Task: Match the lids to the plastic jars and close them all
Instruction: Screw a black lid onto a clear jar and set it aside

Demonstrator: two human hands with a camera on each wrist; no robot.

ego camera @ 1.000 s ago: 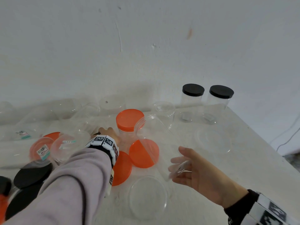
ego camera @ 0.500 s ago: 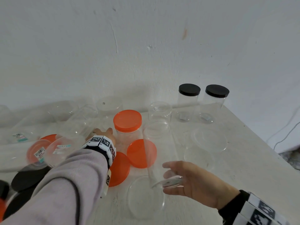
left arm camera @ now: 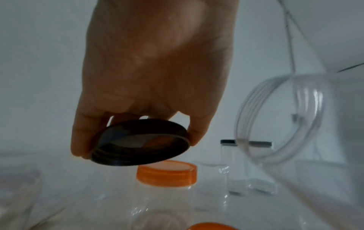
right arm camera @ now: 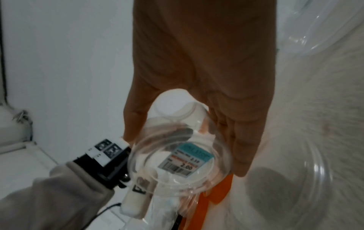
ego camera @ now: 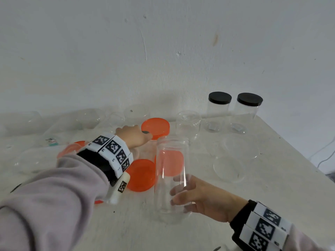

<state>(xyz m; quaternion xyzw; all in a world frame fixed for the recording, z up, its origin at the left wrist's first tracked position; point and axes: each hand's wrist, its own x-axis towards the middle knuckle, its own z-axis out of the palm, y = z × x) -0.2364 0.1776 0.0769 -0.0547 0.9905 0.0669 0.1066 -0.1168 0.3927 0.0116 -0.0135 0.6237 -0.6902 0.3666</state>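
In the lower middle of the head view our right hand (ego camera: 197, 195) has its grip wrapped around the base of a tall clear jar (ego camera: 171, 171), thumb on one side and fingers curled behind; the jar stands roughly upright with its mouth open. Whether its base touches the surface (ego camera: 272, 187) or hangs just above it we cannot tell, the frame being smeared there.

Our left hand (left arm camera: 149, 74) pinches a black lid (left arm camera: 141, 142) by its rim between thumb and fingertips, threads facing down, at centre frame in the left wrist view, above an orange-lidded jar (left arm camera: 167, 172).

We judge the jar light, thin-walled and slippery, likely to flex if squeezed mid-wall. The stiffest hold is low at the base, as now, or at the threaded neck. The lid looks rigid and light; gripping it across the rim leaves the threads free.

At upper right of the head view 2 black-lidded jars (ego camera: 235, 109) stand closed. 2 orange lids (ego camera: 141, 175) lie loose at centre.
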